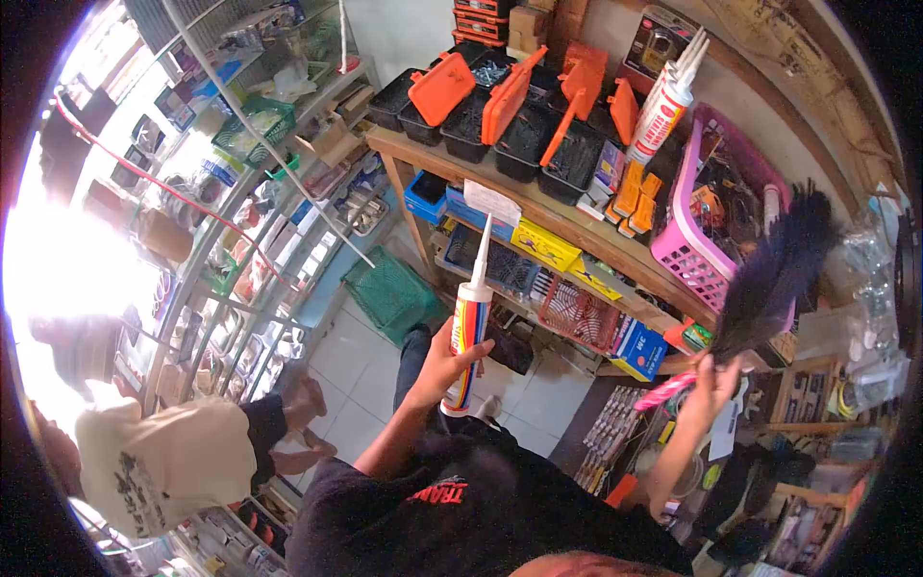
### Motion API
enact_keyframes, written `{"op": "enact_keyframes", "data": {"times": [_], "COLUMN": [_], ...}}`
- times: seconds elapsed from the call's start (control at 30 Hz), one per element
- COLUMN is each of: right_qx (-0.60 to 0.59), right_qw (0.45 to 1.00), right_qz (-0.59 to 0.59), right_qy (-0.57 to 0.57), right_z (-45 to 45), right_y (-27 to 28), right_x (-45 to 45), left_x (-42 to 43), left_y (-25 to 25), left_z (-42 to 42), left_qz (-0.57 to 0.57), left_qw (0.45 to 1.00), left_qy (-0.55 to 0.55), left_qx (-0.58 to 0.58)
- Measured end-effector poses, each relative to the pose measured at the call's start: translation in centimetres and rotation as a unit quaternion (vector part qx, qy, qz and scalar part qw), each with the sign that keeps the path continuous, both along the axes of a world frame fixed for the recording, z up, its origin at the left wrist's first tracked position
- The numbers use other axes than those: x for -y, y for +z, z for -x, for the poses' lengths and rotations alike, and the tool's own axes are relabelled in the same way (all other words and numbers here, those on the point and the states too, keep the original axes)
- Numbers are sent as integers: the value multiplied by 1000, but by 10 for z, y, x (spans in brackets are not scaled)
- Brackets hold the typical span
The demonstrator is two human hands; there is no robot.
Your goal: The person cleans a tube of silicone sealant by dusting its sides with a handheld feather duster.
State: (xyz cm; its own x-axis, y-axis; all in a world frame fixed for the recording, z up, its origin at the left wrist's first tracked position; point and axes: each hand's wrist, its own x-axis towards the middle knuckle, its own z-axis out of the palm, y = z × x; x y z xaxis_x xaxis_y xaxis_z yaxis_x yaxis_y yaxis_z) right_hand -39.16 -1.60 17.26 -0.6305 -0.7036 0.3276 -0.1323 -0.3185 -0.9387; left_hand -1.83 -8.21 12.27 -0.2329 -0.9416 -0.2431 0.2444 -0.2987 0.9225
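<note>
My left hand point(444, 373) is closed around a white silicone sealant cartridge point(470, 322) with a long pointed nozzle, held upright in front of my body. In my right hand point(710, 392) is a feather duster point(777, 274); its dark feathers point up and right, and its pink handle comes out below my fingers. The feathers overlap the side of a pink basket point(678, 226) filled with assorted items. Several more sealant tubes point(663, 111) stand on the wooden shelf, left of that basket.
Black bins with raised orange lids point(514, 93) line the wooden shelf point(452, 165). Below are small boxes and a red basket point(579, 313). A green basket point(392, 291) stands on the tiled floor point(356, 361). At left, another person in a cream shirt point(173, 457) is beside glass display shelves.
</note>
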Motion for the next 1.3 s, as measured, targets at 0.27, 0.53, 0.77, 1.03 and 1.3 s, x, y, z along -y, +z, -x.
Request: {"op": "enact_keyframes", "data": {"times": [0.27, 0.53, 0.77, 1.03, 1.3], "right_qx": [81, -124, -166, -182, -178], "right_qw": [961, 942, 920, 923, 924], "right_qz": [-109, -250, -254, -254, -256], "right_qy": [242, 186, 248, 226, 220], "right_z": [-35, -50, -33, -28, -29], "right_y": [-76, -67, -64, -61, -57], "right_x": [-64, -57, -59, -58, -56], "left_x": [-7, -24, -30, -35, -44], "left_y": [-8, -4, -20, -21, -25], "left_z": [20, 36, 27, 26, 19], "left_qz": [2, -14, -38, -21, -26], "left_qw": [997, 983, 979, 980, 979], "left_qy": [-83, -176, -187, -185, -180], "left_qx": [7, 41, 73, 68, 91]}}
